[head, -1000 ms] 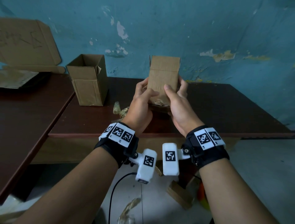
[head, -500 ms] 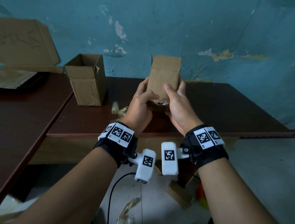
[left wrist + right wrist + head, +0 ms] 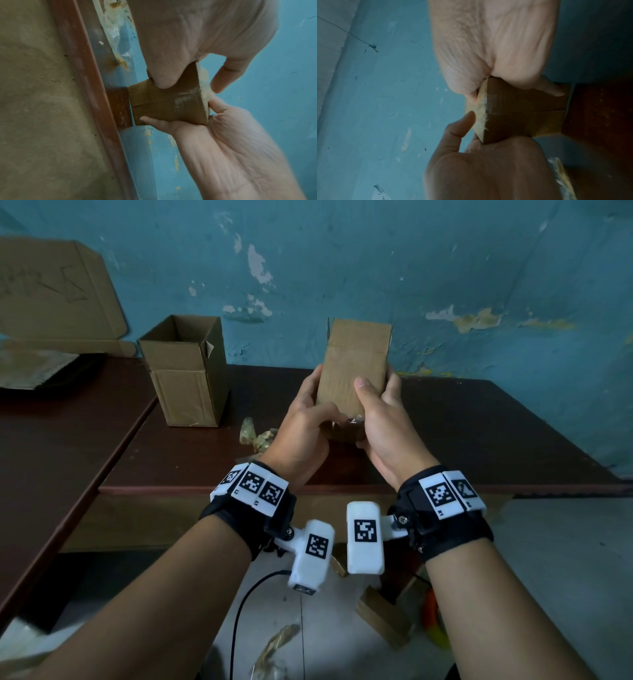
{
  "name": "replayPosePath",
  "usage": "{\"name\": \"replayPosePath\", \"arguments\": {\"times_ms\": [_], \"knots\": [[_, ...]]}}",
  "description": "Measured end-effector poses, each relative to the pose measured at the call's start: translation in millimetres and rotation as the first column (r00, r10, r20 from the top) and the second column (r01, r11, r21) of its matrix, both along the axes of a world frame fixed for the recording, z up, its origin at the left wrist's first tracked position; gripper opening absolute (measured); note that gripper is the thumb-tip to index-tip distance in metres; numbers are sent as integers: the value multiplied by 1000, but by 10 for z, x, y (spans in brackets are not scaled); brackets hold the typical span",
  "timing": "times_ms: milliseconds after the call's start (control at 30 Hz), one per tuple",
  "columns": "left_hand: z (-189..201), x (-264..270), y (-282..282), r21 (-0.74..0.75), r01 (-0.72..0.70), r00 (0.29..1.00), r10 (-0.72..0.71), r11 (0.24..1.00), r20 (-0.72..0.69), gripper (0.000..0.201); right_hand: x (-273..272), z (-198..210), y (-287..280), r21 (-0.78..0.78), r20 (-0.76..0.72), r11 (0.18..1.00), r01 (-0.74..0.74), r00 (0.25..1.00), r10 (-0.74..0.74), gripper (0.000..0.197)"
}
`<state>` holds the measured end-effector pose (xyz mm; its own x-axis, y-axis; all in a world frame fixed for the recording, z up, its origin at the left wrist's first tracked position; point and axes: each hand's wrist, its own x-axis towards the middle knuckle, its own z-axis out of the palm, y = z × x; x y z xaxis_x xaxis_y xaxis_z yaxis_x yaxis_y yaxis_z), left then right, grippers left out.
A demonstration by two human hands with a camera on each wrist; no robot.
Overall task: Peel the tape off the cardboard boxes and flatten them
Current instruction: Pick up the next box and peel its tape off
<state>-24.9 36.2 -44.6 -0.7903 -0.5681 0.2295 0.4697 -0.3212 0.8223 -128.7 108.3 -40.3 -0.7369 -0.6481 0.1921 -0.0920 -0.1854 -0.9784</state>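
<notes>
Matt brown corrugated cardboard box bore glossy yellowed tape remnants; the dark reddish-brown wooden table was noted smooth, semi-gloss.

Since 1.0 s ago, the small brown cardboard box sits slightly more upright between the hands; its open top leans a little less toward the blue wall. The left hand shifts its thumb from the box's near face down to the bottom edge, where it now meets clear crumpled tape. The right hand moves its thumb slightly higher on the near face. Both hands now cover more of the box's lower end. Whether the tape has lifted further is unclear.
</notes>
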Motion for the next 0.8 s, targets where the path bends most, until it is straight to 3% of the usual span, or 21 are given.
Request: {"name": "replayPosePath", "arguments": {"times_ms": [100, 233, 400, 633, 800], "knots": [[3, -15, -7, 24, 22, 1000, -22, 999, 3, 77, -30, 12, 30, 44, -27, 999, -28, 999, 30, 64], [-58, -37, -70, 15, 16, 999, -16, 1000, 30, 67, -39, 38, 47, 136, -38, 990, -38, 998, 44, 92], [-57, -14, -82, -8, 3, 1000, -3, 1000, 26, 59, -10, -12, 79, 60, 14, 992, -114, 993, 113, 94], [-7, 47, -82, 14, 21, 1000, -21, 1000, 2, 71, 123, 22, 111, -48, 59, 982, -184, 981, 187, 101], [-9, 50, -56, -2, 46, 999, -46, 999, -2, 87, 115, 55, 152, -63, 113, 979, -196, 973, 203, 89]]}}
